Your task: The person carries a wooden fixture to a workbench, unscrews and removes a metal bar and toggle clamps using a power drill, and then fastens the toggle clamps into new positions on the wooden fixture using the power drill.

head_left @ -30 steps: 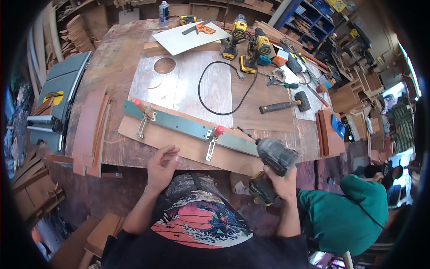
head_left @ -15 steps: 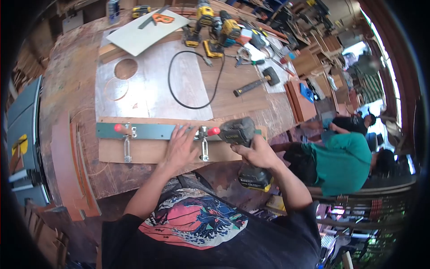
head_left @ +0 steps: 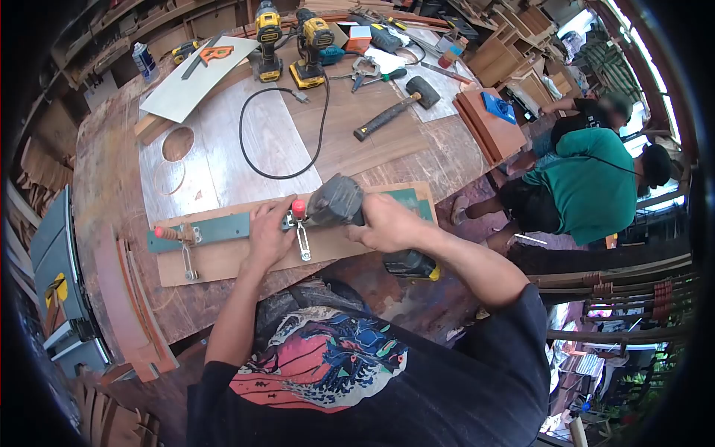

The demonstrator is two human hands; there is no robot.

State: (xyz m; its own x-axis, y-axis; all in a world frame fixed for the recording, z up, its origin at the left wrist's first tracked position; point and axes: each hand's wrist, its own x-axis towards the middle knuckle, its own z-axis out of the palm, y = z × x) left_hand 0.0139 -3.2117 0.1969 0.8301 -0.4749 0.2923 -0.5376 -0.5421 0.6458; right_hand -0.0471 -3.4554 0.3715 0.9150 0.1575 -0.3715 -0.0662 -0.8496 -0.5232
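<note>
Right hand: from where I stand, the right hand (head_left: 391,223) is wrapped around the handle of a dark grey-and-black cordless drill (head_left: 337,200).
Drill: its body is over the long, narrow green strip (head_left: 223,229), just beside the nearer clamp; I can't see its tip.
Left hand: the left hand (head_left: 269,232) lies across the strip, fingers bent over it; whether they grip it I can't tell.
Clamps: two metal toggle clamps with red grips sit along the strip, one (head_left: 304,244) between the hands, the other (head_left: 188,257) towards the far left end.
Workpiece: a flat brown wooden board (head_left: 216,262) lies under strip and clamps, along the near edge of the worn wooden bench (head_left: 104,171).
Further back: a black-headed mallet (head_left: 398,110), a looped black cable (head_left: 283,177) and two upright yellow-and-black power tools (head_left: 313,30).
Beyond the bench: a person in a green shirt (head_left: 585,179), bent forward.
</note>
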